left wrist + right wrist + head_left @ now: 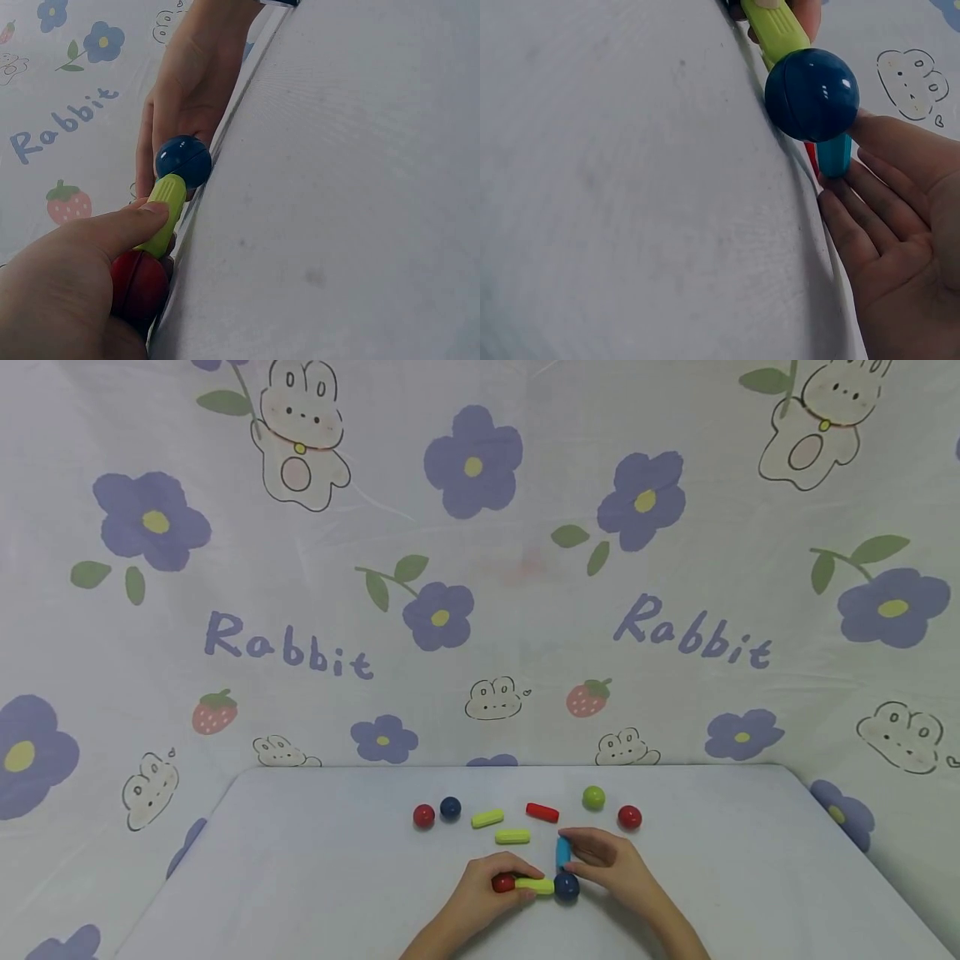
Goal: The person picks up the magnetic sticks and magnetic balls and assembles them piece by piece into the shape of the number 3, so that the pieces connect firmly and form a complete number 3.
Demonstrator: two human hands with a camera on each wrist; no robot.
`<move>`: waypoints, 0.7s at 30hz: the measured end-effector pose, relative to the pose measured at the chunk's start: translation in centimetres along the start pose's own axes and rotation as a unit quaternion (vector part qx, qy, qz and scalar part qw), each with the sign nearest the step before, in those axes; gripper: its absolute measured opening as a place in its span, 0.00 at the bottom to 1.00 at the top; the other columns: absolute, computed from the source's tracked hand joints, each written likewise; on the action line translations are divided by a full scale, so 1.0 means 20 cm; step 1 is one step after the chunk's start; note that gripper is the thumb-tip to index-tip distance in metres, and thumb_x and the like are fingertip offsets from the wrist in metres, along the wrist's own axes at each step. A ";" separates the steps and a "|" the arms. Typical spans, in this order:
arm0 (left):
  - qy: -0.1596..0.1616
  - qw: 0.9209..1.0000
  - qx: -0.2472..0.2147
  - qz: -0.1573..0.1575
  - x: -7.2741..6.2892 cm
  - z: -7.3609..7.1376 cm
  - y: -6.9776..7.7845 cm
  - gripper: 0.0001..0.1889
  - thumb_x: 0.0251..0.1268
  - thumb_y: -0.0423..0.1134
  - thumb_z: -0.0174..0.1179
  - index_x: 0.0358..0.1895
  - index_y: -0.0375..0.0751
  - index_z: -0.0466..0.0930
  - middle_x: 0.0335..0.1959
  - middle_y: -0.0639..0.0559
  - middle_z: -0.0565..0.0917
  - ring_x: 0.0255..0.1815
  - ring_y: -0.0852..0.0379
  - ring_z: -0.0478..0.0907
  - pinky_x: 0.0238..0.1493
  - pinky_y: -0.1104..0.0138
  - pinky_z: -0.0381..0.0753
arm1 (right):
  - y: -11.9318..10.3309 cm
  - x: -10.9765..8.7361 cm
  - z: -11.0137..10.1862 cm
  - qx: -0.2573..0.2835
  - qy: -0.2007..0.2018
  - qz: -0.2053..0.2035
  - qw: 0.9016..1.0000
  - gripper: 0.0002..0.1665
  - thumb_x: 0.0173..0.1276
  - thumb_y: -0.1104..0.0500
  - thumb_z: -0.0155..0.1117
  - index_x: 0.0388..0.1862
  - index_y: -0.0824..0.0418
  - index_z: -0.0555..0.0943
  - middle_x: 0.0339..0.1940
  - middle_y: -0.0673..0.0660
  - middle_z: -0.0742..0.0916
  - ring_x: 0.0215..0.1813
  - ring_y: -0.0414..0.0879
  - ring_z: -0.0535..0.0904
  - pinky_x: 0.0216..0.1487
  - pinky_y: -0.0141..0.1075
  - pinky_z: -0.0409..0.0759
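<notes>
My left hand [483, 887] pinches a ribbed yellow-green toy stick [535, 886] between thumb and fingers. A red ball [139, 286] sits at the stick's near-palm end, partly covered by the hand. At its other end is a glossy dark blue ball [566, 887]. My right hand [615, 862] holds a light blue stick [563, 853] lengthwise, fingertips at its far end and thumb at the end by the dark blue ball. In the right wrist view, that light blue stick [834, 156] is partly hidden behind the dark blue ball [812, 95].
Beyond the hands lie two yellow-green sticks, one farther back [487, 818] and one nearer [513, 837], and a red stick [542, 812]. Red [423, 816] and dark blue balls [450, 808] sit left; green [593, 798] and red balls [629, 817] sit right. A printed cloth [525, 610] hangs behind the white table [300, 877].
</notes>
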State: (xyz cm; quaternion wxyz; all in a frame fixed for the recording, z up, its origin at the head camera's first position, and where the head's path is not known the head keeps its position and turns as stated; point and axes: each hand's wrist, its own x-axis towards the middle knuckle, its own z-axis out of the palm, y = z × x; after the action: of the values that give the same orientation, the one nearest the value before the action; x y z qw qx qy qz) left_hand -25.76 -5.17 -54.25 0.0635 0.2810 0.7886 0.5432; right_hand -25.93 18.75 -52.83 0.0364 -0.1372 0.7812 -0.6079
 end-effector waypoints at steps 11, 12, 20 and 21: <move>0.000 1.000 0.003 0.001 0.00 0.00 0.00 0.12 0.53 0.43 0.63 0.43 0.55 0.81 0.39 0.66 0.79 0.44 0.65 0.73 0.49 0.69 0.70 | 0.01 -0.02 -0.01 0.012 -0.006 -0.005 1.000 0.28 0.56 0.60 0.66 0.56 0.61 0.72 0.55 0.59 0.76 0.58 0.48 0.70 0.52 0.35 0.69; 0.000 1.000 0.004 0.001 0.00 0.00 0.01 0.12 0.53 0.42 0.63 0.43 0.54 0.81 0.39 0.66 0.79 0.44 0.65 0.73 0.49 0.69 0.70 | 0.01 -0.02 -0.01 0.012 -0.006 -0.005 1.000 0.28 0.56 0.60 0.66 0.57 0.61 0.72 0.55 0.59 0.76 0.58 0.49 0.70 0.52 0.35 0.69; 0.001 1.000 0.002 0.002 -0.01 0.00 0.01 0.12 0.53 0.42 0.63 0.43 0.54 0.81 0.39 0.65 0.79 0.44 0.64 0.73 0.49 0.69 0.70 | -0.07 -0.04 -0.01 0.035 -0.021 0.004 0.999 0.29 0.57 0.63 0.65 0.58 0.65 0.70 0.57 0.62 0.75 0.60 0.52 0.67 0.53 0.38 0.68; 0.001 1.000 0.002 0.002 -0.01 0.00 0.01 0.12 0.53 0.42 0.64 0.43 0.54 0.81 0.39 0.65 0.79 0.44 0.64 0.73 0.49 0.69 0.70 | -0.08 -0.04 -0.01 0.038 -0.022 0.004 0.999 0.29 0.57 0.64 0.65 0.58 0.66 0.70 0.57 0.62 0.74 0.60 0.53 0.67 0.53 0.38 0.67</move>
State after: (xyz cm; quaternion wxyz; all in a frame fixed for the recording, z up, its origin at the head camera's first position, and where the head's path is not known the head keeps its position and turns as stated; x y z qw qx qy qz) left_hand -25.57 -5.17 -54.14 0.0613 0.2826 0.7891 0.5419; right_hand -24.85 18.79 -51.34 0.0618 -0.1458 0.7571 -0.6338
